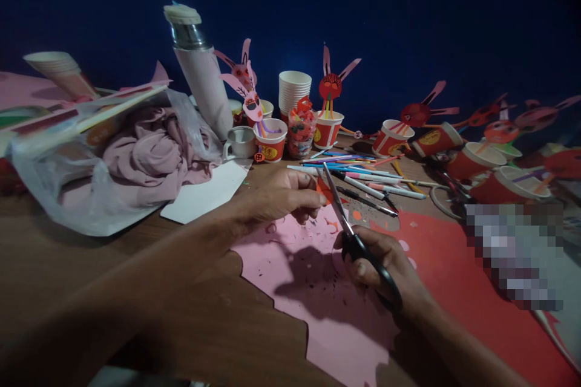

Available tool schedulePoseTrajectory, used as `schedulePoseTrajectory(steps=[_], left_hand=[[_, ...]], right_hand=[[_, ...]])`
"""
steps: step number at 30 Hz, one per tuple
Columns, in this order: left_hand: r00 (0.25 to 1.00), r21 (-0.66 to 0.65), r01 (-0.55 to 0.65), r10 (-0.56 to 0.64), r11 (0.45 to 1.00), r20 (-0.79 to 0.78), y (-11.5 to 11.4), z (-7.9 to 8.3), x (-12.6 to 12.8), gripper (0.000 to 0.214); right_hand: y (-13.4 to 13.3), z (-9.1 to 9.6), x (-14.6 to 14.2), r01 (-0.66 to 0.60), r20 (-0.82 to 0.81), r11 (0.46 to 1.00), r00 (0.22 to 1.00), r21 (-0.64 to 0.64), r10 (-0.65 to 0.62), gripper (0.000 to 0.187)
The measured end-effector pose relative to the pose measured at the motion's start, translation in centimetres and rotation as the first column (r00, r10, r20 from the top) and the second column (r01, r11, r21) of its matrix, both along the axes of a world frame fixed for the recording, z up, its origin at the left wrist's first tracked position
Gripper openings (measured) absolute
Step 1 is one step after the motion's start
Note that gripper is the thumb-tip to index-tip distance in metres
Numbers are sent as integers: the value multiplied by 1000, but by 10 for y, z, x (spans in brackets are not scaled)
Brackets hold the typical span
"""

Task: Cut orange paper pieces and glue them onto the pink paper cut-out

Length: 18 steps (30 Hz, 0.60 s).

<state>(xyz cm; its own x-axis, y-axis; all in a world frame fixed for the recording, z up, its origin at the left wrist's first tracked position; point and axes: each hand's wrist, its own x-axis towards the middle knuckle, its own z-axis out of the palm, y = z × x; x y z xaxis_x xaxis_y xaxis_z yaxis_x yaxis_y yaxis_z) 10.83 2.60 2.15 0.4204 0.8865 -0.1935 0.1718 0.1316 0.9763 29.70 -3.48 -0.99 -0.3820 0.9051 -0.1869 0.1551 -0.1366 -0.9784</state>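
My right hand (379, 260) is closed round the black handles of a pair of scissors (339, 205), blades pointing up and away. In a pinch, my left hand (290, 193) has a small orange-red piece of paper (324, 188) beside the blades. Whether the blades touch the paper, I cannot tell. Below both hands lies a pink paper sheet (290, 278) with a stepped cut edge, dark specks and small scraps on it. A red paper sheet (458, 290) spreads to the right of my right hand.
Several pens (363, 181) lie beyond my hands. Behind them stand decorated paper cups (271, 150), a jar of red scraps (302, 133), a metal mug (240, 144) and a tall flask (202, 81). At left, a plastic bag (86, 205) holds pink cloth (145, 151). More cups (481, 157) crowd the right.
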Motion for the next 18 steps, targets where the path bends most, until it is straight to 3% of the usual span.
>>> schedulePoseTrajectory(steps=[6,18], left_hand=[[994,22,57,-59,998,92,2,0,1,6],[995,-10,0,1,1000,101,0,1,2,8]], right_hand=[[0,1,1,7,21,1000,1000,14,-8,48],[2,-1,1,1,5,999,1000,39,-2,43]])
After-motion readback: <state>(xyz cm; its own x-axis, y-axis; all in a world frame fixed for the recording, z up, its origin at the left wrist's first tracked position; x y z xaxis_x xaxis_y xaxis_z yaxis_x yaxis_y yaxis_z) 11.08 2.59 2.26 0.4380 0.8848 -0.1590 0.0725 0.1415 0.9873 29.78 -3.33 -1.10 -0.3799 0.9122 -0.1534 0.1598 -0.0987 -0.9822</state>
